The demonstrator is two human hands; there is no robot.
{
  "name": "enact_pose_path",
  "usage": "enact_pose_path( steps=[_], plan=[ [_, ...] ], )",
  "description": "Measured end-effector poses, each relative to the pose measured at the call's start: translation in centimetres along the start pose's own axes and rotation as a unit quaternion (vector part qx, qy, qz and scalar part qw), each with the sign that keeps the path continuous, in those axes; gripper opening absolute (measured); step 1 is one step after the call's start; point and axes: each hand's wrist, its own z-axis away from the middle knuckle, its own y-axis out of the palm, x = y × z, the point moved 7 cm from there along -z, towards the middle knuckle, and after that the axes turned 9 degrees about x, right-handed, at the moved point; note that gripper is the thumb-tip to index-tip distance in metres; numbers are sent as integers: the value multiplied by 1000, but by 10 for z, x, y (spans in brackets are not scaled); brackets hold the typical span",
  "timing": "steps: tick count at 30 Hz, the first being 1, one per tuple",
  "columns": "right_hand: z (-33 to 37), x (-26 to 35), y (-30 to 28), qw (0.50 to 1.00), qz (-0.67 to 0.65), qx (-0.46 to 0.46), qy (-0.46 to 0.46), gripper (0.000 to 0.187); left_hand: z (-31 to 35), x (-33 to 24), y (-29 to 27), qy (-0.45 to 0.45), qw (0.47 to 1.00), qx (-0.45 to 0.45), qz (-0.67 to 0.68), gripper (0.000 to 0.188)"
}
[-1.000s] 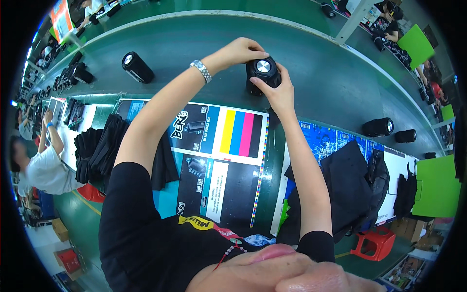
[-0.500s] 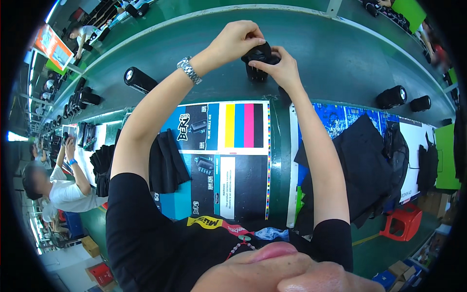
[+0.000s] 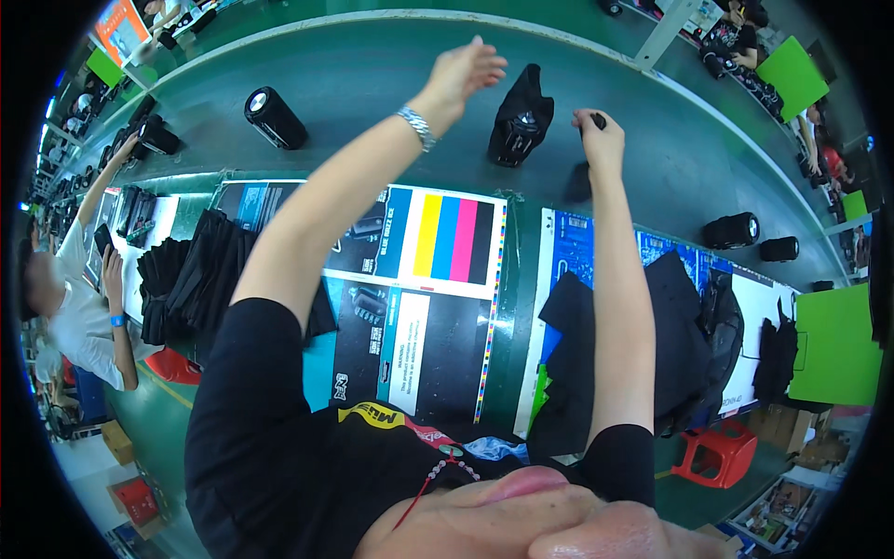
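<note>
Pouch stood upright mid-belt between the hands, nearer the pinching right hand than the open-fingered left hand.

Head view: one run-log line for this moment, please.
left hand: open, raised above belt, holding nothing | right hand: closed on small dark piece, unclear | black pouch: upright on green belt, between hands, untouched

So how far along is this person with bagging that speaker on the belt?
Looks nearly done: the speaker sits inside a black pouch standing on the belt. In hand: the right hand pinches something small and dark by the pouch; the left hand hovers open, touching nothing. Left: bare speakers lie on the belt, and a pile of pouches waits on the bench.
</note>
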Motion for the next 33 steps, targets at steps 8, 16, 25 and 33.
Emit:
enact_pose_path(
  steps=[8, 16, 25, 33],
  plan=[
    [-16, 34, 76, 880, -467, -71, 57, 35, 17, 51, 38, 18, 999, 3, 41, 58],
    [-19, -45, 91, 909, -407, -88, -8, 27, 27, 90, 37, 94, 995, -36, -21, 60],
    [2, -59, 39, 971, -113, -178, 113, 57, 40, 83, 22, 32, 987, -136, -75, 51],
    [98, 6, -35, 816, -570, -82, 47, 35, 141, 8, 19, -1, 978, 0, -208, 50]
  ],
)
